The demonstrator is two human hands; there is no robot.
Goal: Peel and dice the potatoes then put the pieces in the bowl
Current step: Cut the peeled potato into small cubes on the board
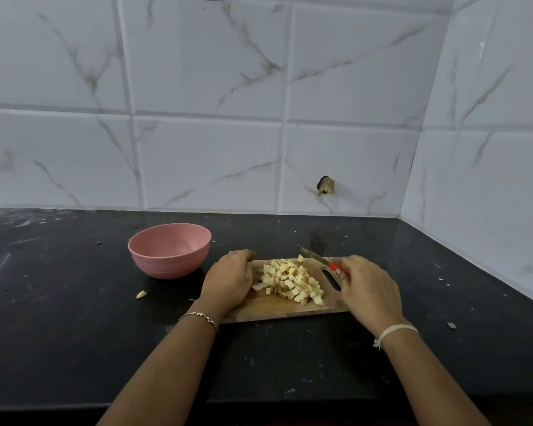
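Note:
A heap of diced potato pieces [291,281] lies on a wooden cutting board [274,309] in the middle of the black counter. My left hand [228,279] rests on the board's left end, fingers curled over its far corner, just beside the heap. My right hand [366,287] grips the red handle of a knife [316,257], whose blade points back and left, past the far edge of the heap. A pink bowl [170,249] stands empty to the left of the board.
One stray potato piece [141,293] lies on the counter [74,318] in front of the bowl. A small scrap [451,325] sits at the right. Tiled walls close off the back and the right side.

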